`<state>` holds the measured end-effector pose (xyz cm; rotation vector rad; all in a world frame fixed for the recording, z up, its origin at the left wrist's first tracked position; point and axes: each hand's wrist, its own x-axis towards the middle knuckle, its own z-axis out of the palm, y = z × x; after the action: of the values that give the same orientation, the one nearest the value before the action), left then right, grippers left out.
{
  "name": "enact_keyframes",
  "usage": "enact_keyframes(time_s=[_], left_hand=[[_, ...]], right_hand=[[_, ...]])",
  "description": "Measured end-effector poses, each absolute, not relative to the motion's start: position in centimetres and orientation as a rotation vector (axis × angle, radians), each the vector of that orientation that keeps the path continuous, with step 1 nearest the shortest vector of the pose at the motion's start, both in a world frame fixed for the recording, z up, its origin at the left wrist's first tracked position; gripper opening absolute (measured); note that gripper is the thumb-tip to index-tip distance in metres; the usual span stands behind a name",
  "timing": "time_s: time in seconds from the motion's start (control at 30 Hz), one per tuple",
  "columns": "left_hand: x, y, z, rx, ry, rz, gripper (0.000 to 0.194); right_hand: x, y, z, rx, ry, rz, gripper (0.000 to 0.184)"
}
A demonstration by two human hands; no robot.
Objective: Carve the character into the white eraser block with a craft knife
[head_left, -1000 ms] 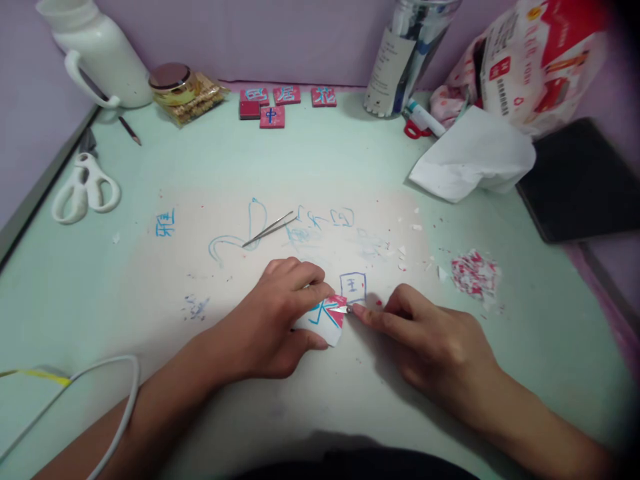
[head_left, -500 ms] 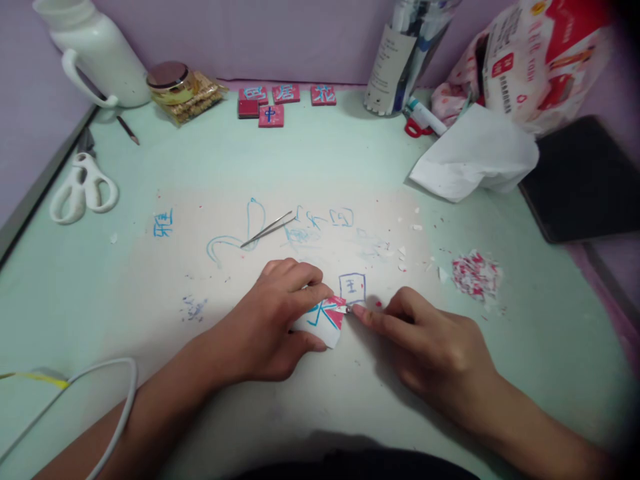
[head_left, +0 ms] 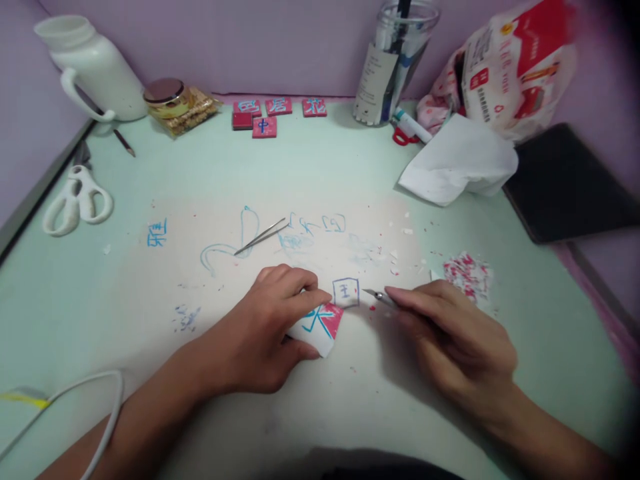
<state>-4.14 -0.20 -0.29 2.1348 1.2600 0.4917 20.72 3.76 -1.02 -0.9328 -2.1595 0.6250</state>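
My left hand [head_left: 263, 333] pinches a small white block with a pink face and a blue drawn character [head_left: 323, 323], holding it down on the pale green table [head_left: 310, 167]. In my right hand [head_left: 453, 340] is a thin carving knife [head_left: 379, 296]. Its blade points left, lifted a little to the right of the block. A blue square with a character [head_left: 345, 293] is drawn on the table just above the block.
Metal tweezers [head_left: 261, 236] lie above my hands. White scissors [head_left: 75, 200] rest at the left, a white jug [head_left: 93, 67] at the back left. Pink tiles [head_left: 273, 113], a pen jar [head_left: 390, 60], tissue [head_left: 457, 167], a black tablet [head_left: 570, 183], pink shavings [head_left: 467, 275] and a cable [head_left: 75, 413] also lie about.
My right hand has drawn the knife back to the right, away from the block's edge. The view has shifted slightly. My left hand still holds the block.
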Motion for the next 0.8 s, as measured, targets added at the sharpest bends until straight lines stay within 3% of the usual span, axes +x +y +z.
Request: enact_keyframes(time_s=[0.4, 0.8], left_hand=[[-3.3, -1.3, -0.1, 2.200, 1.449, 0.570, 0.067], [-1.8, -2.2, -0.8, 2.239, 1.632, 0.578, 0.056]], right_hand=[[21.1, 3.7, -1.6, -1.048, -2.192, 0.580, 0.022], [21.2, 3.6, -1.1, -1.015, -2.283, 0.638, 0.014]])
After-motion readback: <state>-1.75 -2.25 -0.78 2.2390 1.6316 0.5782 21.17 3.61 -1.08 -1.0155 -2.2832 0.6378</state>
